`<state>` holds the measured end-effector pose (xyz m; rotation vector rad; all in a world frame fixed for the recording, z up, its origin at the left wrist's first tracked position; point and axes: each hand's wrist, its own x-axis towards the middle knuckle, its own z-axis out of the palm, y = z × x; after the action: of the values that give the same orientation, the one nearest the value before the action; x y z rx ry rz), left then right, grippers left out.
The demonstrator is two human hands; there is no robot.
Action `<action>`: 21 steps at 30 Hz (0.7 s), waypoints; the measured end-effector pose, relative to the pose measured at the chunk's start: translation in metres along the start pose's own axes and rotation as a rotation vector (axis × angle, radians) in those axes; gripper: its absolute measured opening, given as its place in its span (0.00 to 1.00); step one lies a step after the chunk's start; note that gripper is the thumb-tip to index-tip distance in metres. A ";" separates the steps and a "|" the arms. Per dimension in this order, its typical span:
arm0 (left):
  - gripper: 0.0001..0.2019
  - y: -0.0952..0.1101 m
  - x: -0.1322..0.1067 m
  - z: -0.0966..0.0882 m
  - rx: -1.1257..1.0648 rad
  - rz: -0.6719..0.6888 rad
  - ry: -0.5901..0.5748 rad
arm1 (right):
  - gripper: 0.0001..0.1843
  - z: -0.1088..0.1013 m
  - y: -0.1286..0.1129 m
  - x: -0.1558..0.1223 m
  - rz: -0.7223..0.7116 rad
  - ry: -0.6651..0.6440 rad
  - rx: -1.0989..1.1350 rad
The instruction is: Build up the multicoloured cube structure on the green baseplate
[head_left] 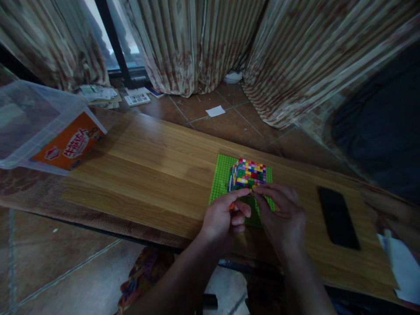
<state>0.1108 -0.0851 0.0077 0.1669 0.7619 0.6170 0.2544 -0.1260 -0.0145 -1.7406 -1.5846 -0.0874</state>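
A block of many-coloured small bricks [248, 173] stands on a green studded baseplate [219, 177] on a wooden board [147, 175]. My left hand [223, 218] is curled just in front of the block, thumb and forefinger pinched, with a small orange piece [231, 205] showing under the fingers. My right hand [282, 214] lies beside it, fingers bent, its fingertips meeting the left hand's at the near lower edge of the block. What the right fingers pinch is hidden.
A dark phone [337, 216] lies on the board to the right. A clear plastic bin with an orange label [70, 144] sits at the left end. White paper [398, 262] is at the right edge. Curtains [197, 43] and papers on the tiled floor lie beyond.
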 end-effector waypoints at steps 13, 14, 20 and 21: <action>0.13 0.004 0.003 -0.003 -0.169 0.048 0.001 | 0.16 0.005 -0.003 0.002 0.403 0.132 0.161; 0.12 0.005 0.003 -0.003 -0.196 0.060 0.002 | 0.18 0.007 -0.002 0.001 0.450 0.116 0.181; 0.11 0.009 0.004 -0.004 -0.250 0.110 0.041 | 0.25 0.019 0.003 0.001 0.556 0.072 0.240; 0.11 0.009 0.004 -0.004 -0.254 0.110 0.046 | 0.25 0.020 0.003 0.001 0.568 0.073 0.249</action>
<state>0.1061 -0.0759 0.0056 -0.0395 0.7152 0.8185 0.2483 -0.1133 -0.0295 -1.8910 -0.9547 0.3076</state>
